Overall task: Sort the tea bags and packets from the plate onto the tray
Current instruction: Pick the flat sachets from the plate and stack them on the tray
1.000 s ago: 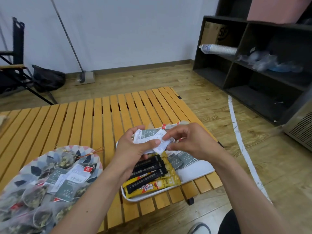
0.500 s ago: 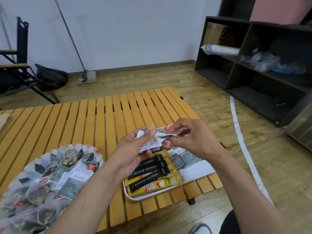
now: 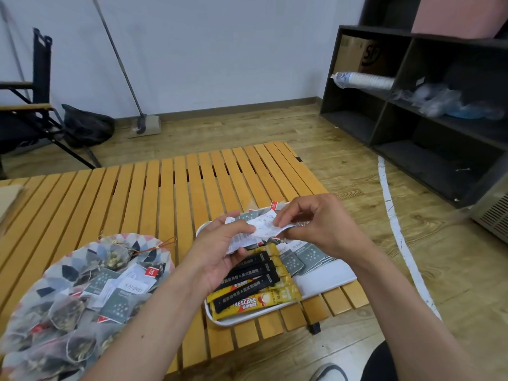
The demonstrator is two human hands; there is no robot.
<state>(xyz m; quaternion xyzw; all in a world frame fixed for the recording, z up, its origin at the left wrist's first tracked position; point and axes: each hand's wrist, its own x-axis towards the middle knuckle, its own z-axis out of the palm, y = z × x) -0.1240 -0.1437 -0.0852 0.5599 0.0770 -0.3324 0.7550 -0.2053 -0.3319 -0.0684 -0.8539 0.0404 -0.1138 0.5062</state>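
Both hands hold a small stack of white tea packets above the white tray. My left hand grips the stack's lower left end between thumb and fingers. My right hand pinches the stack's right end. On the tray lie black and yellow coffee sticks at the front and grey-green tea sachets behind them. The patterned plate at lower left is heaped with mesh tea bags, grey-green sachets and white packets.
The slatted wooden table ends just right of the tray. A dark shelf unit stands at right, a folding chair and a mop at the back. A brown card lies at the table's left edge.
The packets stayed between both hands above the tray. My right hand's fingers shifted along the stack's right end, and my left thumb slid over its lower end.
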